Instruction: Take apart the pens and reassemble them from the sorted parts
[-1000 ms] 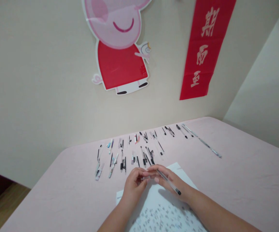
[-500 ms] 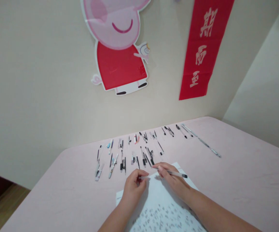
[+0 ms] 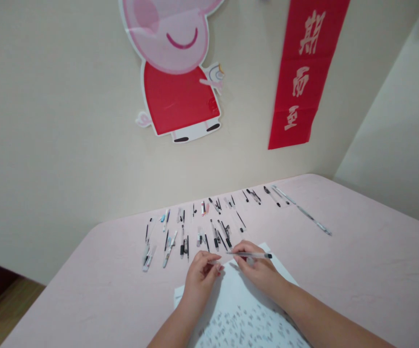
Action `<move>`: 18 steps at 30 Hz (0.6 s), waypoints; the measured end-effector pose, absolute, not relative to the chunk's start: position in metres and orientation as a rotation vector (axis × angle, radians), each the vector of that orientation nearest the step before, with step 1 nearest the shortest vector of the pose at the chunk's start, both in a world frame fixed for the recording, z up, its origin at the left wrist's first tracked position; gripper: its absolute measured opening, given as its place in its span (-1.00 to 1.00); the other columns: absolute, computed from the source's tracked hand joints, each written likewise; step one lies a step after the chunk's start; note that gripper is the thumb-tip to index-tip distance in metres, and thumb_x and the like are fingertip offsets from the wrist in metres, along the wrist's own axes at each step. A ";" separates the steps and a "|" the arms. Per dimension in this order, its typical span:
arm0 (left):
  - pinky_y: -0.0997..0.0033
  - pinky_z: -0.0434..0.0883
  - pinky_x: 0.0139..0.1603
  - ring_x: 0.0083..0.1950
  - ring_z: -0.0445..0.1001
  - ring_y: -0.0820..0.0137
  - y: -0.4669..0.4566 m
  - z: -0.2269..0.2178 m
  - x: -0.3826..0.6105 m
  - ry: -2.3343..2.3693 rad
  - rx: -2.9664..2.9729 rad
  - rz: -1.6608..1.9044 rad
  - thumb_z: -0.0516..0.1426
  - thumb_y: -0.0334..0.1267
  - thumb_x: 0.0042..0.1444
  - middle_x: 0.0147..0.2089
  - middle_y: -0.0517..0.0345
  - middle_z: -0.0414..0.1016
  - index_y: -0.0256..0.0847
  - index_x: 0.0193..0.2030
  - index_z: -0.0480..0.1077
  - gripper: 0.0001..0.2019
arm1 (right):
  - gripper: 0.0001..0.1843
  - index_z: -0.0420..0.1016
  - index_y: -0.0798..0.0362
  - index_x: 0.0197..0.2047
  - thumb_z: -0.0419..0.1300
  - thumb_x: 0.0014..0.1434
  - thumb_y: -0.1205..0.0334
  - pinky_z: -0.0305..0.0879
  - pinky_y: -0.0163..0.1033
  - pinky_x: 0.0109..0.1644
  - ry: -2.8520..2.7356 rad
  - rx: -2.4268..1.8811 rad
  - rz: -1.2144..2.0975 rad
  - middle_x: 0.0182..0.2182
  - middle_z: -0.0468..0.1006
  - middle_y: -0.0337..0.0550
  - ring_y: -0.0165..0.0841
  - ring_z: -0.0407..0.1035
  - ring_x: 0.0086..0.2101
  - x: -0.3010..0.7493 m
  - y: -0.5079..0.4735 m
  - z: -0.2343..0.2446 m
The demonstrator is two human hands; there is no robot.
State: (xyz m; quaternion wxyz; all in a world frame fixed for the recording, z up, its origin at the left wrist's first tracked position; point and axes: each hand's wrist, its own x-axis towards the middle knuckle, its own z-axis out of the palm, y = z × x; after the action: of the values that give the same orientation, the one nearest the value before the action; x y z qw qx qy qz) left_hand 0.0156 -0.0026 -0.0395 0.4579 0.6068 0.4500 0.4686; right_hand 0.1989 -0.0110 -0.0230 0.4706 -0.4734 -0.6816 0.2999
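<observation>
Over the upper part of a white sheet of paper (image 3: 227, 295) with handwriting on its lower half, both hands face each other. My right hand (image 3: 258, 273) is closed on a pen (image 3: 258, 254) with a clear barrel and a black end; its thin tip points left. My left hand (image 3: 200, 275) pinches a small translucent piece (image 3: 214, 262), which looks like a pen cap but is mostly covered by the fingers. A gap separates the pen tip from this piece. Just beyond the hands lie black pen parts (image 3: 215, 237) on the table.
Several disassembled pens, refills and caps lie in two rows across the pink table (image 3: 104, 280). A long, pale, jointed strip (image 3: 312, 219) lies at the right. Behind stands a wall with a pig cutout (image 3: 180, 101) and a red banner (image 3: 296, 77).
The pen in my right hand has swung from a downward slant to nearly level, its black end moving up and left. My left fingers have closed further over the translucent piece.
</observation>
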 end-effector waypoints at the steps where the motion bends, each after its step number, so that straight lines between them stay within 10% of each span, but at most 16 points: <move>1: 0.45 0.41 -0.38 -0.36 0.44 0.43 -0.002 -0.040 0.015 1.123 1.519 1.158 0.18 -0.27 -0.02 -0.27 0.11 0.34 -0.22 -0.28 0.49 -0.85 | -0.86 0.44 0.04 -0.32 0.05 0.15 0.26 0.26 -0.21 -0.18 -1.672 -1.142 0.726 -0.37 0.46 -0.16 -0.32 0.35 -0.30 0.199 -0.012 -0.023; 13: 0.48 0.31 -0.35 -0.39 0.39 0.45 -0.005 -0.043 0.015 1.164 1.538 1.070 0.12 -0.39 -0.04 -0.37 0.19 0.48 -0.18 -0.05 0.33 -0.64 | -0.86 0.41 0.05 -0.30 0.05 0.12 0.24 0.28 -0.19 -0.22 -1.568 -1.170 0.817 -0.39 0.47 -0.16 -0.32 0.33 -0.33 0.198 -0.015 -0.022; 18: 0.47 0.26 -0.38 -0.40 0.38 0.41 -0.006 -0.041 0.015 1.252 1.624 0.976 0.10 -0.37 -0.04 -0.42 0.16 0.47 -0.21 -0.36 0.39 -0.92 | -0.89 0.41 0.05 -0.34 0.07 0.08 0.26 0.27 -0.22 -0.24 -1.572 -1.169 0.846 -0.43 0.46 -0.19 -0.34 0.33 -0.36 0.197 -0.016 -0.021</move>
State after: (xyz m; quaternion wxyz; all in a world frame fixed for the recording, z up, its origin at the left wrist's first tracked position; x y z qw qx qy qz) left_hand 0.0150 -0.0055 -0.0410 0.4216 0.6483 0.5000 0.3898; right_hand 0.1972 -0.0157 -0.0208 0.4828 -0.4797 -0.6453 0.3471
